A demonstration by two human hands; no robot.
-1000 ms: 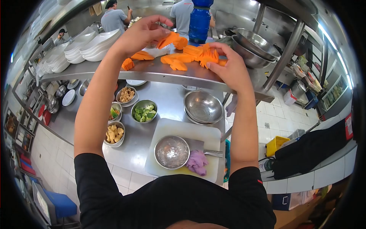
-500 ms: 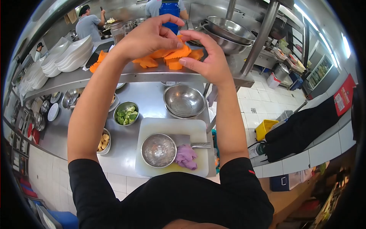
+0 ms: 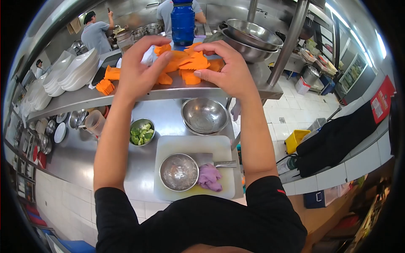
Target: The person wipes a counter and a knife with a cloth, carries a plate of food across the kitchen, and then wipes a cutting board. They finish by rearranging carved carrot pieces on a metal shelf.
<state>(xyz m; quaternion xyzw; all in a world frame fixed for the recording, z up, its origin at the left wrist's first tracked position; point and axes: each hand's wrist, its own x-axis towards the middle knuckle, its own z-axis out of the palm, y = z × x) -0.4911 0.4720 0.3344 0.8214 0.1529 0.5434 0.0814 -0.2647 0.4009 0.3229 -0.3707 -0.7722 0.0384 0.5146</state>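
Orange carrot slices (image 3: 194, 62), some with scalloped edges, lie heaped on the raised steel shelf. My left hand (image 3: 142, 66) is at the heap's left side, fingers and thumb apart in a curve. My right hand (image 3: 230, 69) curves round the heap's right edge, thumb and fingers apart and close to the slices; whether they touch is hard to see. More cut carrot (image 3: 105, 86) lies further left on the shelf. Below, a steel bowl (image 3: 179, 172) of clear liquid stands on a white cutting board (image 3: 168, 145), beside a crumpled purple cloth (image 3: 209, 177) and a cleaver (image 3: 225, 164).
A bowl of broccoli (image 3: 142, 132) and stacked steel bowls (image 3: 204, 114) stand on the lower counter. On the shelf are white dishes (image 3: 78, 69), a blue bottle (image 3: 182, 25) and large metal bowls (image 3: 253, 36). Two people in grey shirts (image 3: 95, 36) stand beyond.
My left hand has moved left and down, away from above the carrot slices, uncovering more of them. My right hand stays at the heap's right side. The view has shifted slightly.
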